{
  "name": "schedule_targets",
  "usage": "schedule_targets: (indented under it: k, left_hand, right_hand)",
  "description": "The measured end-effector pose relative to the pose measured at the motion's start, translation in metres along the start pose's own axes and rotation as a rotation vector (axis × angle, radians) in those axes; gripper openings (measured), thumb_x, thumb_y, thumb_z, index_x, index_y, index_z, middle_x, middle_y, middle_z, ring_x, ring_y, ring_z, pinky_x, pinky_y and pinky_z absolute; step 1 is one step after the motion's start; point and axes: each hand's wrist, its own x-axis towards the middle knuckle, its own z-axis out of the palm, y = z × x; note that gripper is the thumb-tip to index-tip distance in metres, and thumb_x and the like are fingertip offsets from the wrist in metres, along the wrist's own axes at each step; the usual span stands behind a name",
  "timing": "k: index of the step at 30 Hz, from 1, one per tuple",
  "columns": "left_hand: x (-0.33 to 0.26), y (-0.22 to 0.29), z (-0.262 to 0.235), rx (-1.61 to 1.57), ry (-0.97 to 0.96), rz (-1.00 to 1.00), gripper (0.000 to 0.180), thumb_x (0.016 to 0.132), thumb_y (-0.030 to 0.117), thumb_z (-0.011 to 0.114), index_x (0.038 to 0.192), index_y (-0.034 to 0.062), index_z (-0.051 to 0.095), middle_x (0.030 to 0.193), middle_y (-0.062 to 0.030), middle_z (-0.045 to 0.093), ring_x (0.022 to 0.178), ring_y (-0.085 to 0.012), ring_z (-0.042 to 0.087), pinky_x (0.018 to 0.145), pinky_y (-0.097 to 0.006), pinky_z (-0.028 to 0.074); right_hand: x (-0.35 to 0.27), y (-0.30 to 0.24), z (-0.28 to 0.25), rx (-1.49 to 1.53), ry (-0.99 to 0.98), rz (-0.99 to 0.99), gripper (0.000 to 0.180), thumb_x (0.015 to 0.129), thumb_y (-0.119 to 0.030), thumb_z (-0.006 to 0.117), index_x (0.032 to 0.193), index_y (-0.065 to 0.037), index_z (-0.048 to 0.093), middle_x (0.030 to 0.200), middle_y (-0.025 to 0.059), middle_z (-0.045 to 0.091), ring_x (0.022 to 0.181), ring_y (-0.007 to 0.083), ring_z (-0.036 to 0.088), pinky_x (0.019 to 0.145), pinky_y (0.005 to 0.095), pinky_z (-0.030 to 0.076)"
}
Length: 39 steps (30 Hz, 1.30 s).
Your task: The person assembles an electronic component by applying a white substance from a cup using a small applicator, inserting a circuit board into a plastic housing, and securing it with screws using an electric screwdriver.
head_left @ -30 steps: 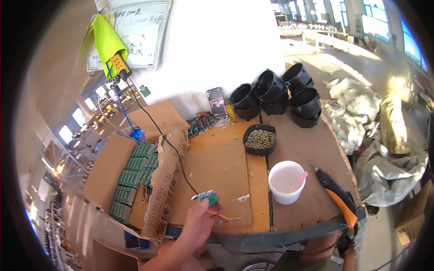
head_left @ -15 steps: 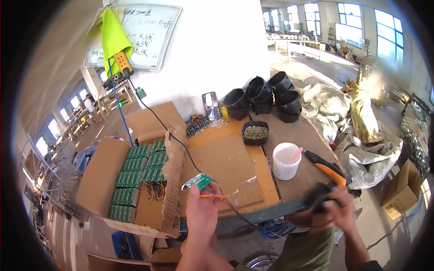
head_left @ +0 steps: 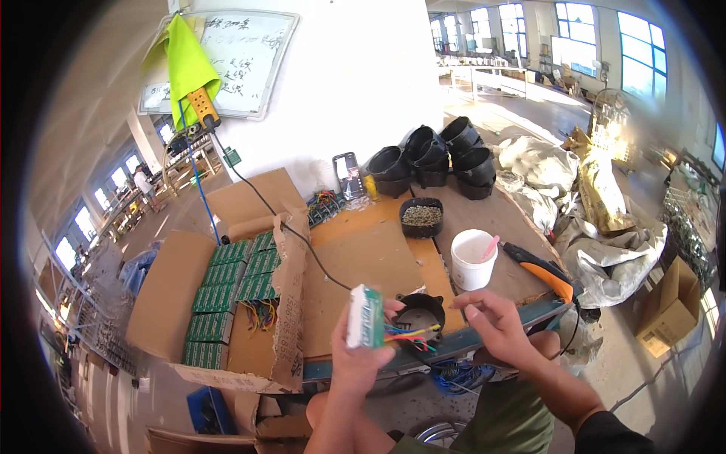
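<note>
My left hand (head_left: 354, 367) grips a small white-and-green electronic module (head_left: 366, 318) tilted upright, with thin coloured wires (head_left: 412, 331) trailing from it to the right. Just beyond those wires a round black plastic housing (head_left: 425, 306) sits on the table near the front edge, its hollow side facing up. My right hand (head_left: 495, 325) is to the right of the housing, apart from it, with bent, parted fingers and nothing visible in them. Part of the housing is hidden behind the wires and my left hand.
An open cardboard box (head_left: 291, 303) of green-and-white modules stands left. Right of centre are a white tub (head_left: 473, 261), an orange-and-black tool (head_left: 546, 280) and a black dish of small pieces (head_left: 421, 218). Black housings (head_left: 427, 155) are stacked behind. A dark cable (head_left: 302, 236) crosses the table.
The black housing, previously blurred in my right hand at the right, now rests on the table between my hands. My right hand has moved left and let go. The module has been tilted upright.
</note>
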Motion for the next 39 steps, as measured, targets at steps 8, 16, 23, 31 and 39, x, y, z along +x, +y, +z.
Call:
schedule_targets:
  k: [8,16,23,31,39]
  left_hand:
    - [0.004,0.007,0.018,-0.023,-0.477,-0.089,0.100,0.055,0.008,0.093,0.140,-0.0012,0.042,0.135,-0.0148,0.055,0.128,-0.0244,0.051,0.110,-0.038,0.037]
    - [0.007,0.013,0.011,0.079,-0.473,-0.264,0.110,0.052,0.015,0.096,0.144,0.0041,0.037,0.143,-0.0081,0.044,0.133,-0.0212,0.039,0.112,-0.037,0.030]
    - [0.007,-0.012,-0.032,0.824,-0.354,-0.159,0.123,0.055,0.031,0.097,0.149,-0.0021,0.024,0.150,-0.0209,0.034,0.138,-0.0342,0.037,0.115,-0.044,0.030]
    - [0.003,-0.051,-0.009,0.824,-0.293,-0.065,0.119,0.059,0.022,0.094,0.148,-0.0080,0.020,0.143,-0.0276,0.035,0.134,-0.0392,0.038,0.114,-0.043,0.030]
    - [0.008,-0.057,0.007,0.915,-0.223,-0.082,0.121,0.060,0.021,0.093,0.149,-0.0047,0.015,0.137,-0.0222,0.037,0.121,-0.0334,0.046,0.104,-0.042,0.039]
  right_hand:
    - [0.001,-0.034,0.014,0.990,-0.602,0.970,0.066,0.102,-0.061,0.031,0.119,-0.002,0.056,0.081,0.0043,0.059,0.063,0.0109,0.053,0.054,0.0214,0.039]
    - [-0.007,-0.023,0.006,1.301,-0.563,0.900,0.043,0.105,-0.042,0.045,0.110,0.000,0.057,0.058,-0.0111,0.029,0.049,0.0010,0.028,0.044,0.0174,0.023]
    - [0.016,-0.044,-0.062,0.175,-0.114,0.228,0.030,0.102,-0.023,0.057,0.102,0.004,0.070,0.072,-0.0007,0.055,0.062,0.0059,0.047,0.056,0.0225,0.036]
    - [0.064,-0.036,-0.051,-0.422,-0.281,-0.211,0.017,0.088,-0.005,0.068,0.104,-0.001,0.069,0.075,0.0120,0.058,0.067,0.0260,0.056,0.061,0.0331,0.043]
    - [0.088,-0.031,-0.046,-0.598,-0.311,-0.400,0.020,0.083,-0.007,0.072,0.103,-0.006,0.069,0.080,0.0104,0.058,0.071,0.0319,0.057,0.063,0.0402,0.045]
